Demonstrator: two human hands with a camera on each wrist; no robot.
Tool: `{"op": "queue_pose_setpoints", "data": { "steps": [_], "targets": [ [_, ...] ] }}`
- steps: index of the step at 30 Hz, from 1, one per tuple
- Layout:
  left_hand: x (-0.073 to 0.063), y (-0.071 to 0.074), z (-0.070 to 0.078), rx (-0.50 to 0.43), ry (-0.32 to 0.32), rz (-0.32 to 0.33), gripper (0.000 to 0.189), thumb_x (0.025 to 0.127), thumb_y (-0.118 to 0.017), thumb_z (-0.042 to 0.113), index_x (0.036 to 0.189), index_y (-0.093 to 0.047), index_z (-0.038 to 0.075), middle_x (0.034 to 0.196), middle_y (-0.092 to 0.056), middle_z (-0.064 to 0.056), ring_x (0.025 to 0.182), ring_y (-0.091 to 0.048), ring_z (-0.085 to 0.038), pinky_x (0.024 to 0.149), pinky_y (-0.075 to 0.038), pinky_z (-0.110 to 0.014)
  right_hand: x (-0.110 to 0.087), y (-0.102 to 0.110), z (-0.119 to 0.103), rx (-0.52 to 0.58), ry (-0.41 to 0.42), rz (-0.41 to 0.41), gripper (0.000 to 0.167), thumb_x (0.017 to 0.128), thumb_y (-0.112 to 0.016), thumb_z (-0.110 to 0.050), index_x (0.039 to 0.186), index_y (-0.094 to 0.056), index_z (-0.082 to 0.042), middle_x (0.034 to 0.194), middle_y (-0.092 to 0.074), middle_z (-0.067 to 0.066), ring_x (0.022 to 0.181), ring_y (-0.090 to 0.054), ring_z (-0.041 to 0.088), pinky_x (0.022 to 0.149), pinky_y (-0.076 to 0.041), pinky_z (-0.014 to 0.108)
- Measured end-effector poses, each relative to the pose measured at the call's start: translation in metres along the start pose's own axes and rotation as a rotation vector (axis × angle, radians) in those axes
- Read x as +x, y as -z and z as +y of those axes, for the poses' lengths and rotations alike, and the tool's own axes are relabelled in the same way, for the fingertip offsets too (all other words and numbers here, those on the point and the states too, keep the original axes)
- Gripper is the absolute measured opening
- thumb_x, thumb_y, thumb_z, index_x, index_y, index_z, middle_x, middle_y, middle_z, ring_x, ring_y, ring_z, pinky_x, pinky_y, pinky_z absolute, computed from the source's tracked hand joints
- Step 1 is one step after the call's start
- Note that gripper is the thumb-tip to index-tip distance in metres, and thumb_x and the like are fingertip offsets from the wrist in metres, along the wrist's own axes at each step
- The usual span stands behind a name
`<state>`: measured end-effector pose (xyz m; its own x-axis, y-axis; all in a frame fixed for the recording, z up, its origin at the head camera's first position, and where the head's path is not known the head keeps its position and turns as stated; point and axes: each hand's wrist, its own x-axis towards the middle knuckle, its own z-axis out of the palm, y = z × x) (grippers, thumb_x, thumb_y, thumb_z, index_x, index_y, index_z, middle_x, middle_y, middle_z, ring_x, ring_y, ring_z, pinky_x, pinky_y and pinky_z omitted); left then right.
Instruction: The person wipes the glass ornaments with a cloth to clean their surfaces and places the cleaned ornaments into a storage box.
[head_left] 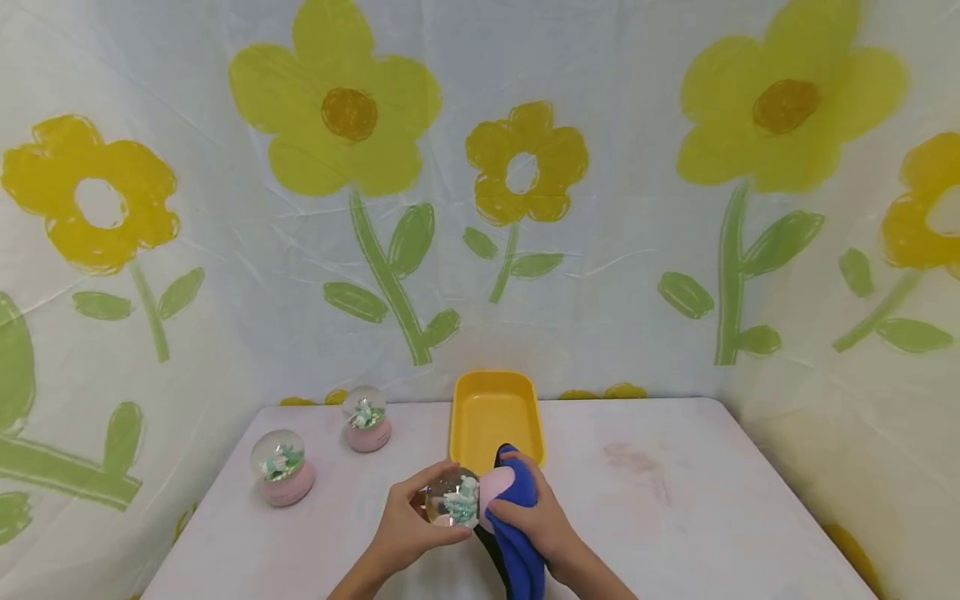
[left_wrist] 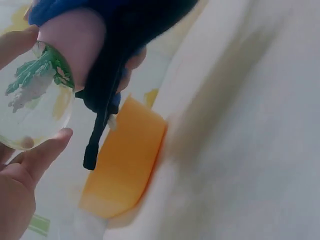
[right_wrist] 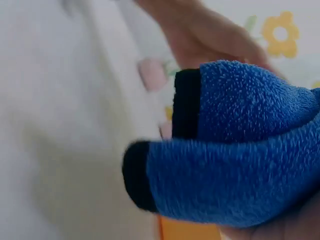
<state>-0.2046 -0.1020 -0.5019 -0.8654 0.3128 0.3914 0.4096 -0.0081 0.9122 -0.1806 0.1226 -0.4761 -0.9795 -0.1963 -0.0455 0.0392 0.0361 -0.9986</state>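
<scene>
Yellow flowers (head_left: 349, 115) with green stems cover the pale backdrop (head_left: 615, 250) across the upper part of the head view, and a whitish surface (head_left: 675, 483) spreads below it. At the lower centre, the held snow globe (head_left: 452, 498) is raised above the surface and tipped sideways, its clear dome toward the left of the frame and its pink base toward the right. Fingers and thumb of the left hand (head_left: 400, 527) are clamped around the dome; those of the right hand (head_left: 546, 518) are clamped on a blue cloth (head_left: 525, 554) with black edging, which is pressed against the base. Just beyond the hands stands a yellow tray (head_left: 495, 417). At the lower left, a front snow globe (head_left: 283, 468) and a rear snow globe (head_left: 367, 419), both upright on pink bases, stand apart from each other.
</scene>
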Motion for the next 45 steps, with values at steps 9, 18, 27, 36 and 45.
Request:
{"op": "queue_pose_setpoints", "data": {
  "steps": [9, 18, 27, 36, 45],
  "targets": [
    [0.002, 0.005, -0.002, -0.482, 0.536, -0.129, 0.054, 0.091, -0.065, 0.019, 0.135, -0.048, -0.007, 0.109, -0.066, -0.016, 0.087, -0.068, -0.029, 0.064, -0.058, -0.037, -0.007, 0.004, 0.007, -0.598, 0.596, -0.016, 0.081, 0.066, -0.089, -0.042, 0.135, -0.047, -0.031, 0.143, -0.033, 0.002, 0.113, -0.051, 0.027, 0.080, -0.052, 0.040],
    [0.008, 0.006, 0.001, -0.375, 0.445, -0.092, 0.058, 0.083, -0.076, 0.015, 0.135, -0.055, 0.001, 0.120, -0.061, -0.016, 0.095, -0.064, -0.027, 0.069, -0.058, -0.041, 0.002, 0.010, 0.006, -0.483, 0.537, -0.036, 0.083, 0.067, -0.089, -0.033, 0.137, -0.044, -0.025, 0.137, -0.040, 0.003, 0.111, -0.052, 0.029, 0.080, -0.052, 0.041],
    [-0.001, -0.001, -0.004, 0.053, -0.120, -0.001, 0.074, 0.063, -0.090, 0.005, 0.131, -0.059, 0.009, 0.122, -0.064, -0.010, 0.099, -0.063, -0.025, 0.066, -0.057, -0.036, 0.003, 0.009, 0.006, 0.022, 0.068, -0.066, 0.070, 0.084, -0.073, -0.023, 0.143, -0.037, -0.021, 0.134, -0.039, 0.020, 0.105, -0.051, 0.031, 0.081, -0.052, 0.045],
    [-0.001, -0.003, -0.014, -0.047, 0.047, 0.074, 0.065, 0.068, -0.087, 0.004, 0.128, -0.061, 0.005, 0.117, -0.063, -0.016, 0.076, -0.065, -0.020, 0.055, -0.057, -0.035, 0.001, -0.004, 0.015, -0.169, 0.231, 0.041, 0.076, 0.075, -0.082, -0.024, 0.139, -0.040, -0.027, 0.131, -0.044, 0.015, 0.103, -0.053, 0.031, 0.077, -0.051, 0.043],
    [0.009, 0.000, 0.000, -0.321, 0.533, -0.027, 0.053, 0.087, -0.071, 0.026, 0.130, -0.057, -0.003, 0.099, -0.068, -0.014, 0.077, -0.069, -0.026, 0.057, -0.057, -0.042, 0.001, 0.012, 0.014, -0.699, 0.707, -0.011, 0.088, 0.063, -0.090, -0.043, 0.137, -0.047, -0.025, 0.142, -0.035, 0.006, 0.109, -0.055, 0.026, 0.078, -0.055, 0.041]
  ]
}}
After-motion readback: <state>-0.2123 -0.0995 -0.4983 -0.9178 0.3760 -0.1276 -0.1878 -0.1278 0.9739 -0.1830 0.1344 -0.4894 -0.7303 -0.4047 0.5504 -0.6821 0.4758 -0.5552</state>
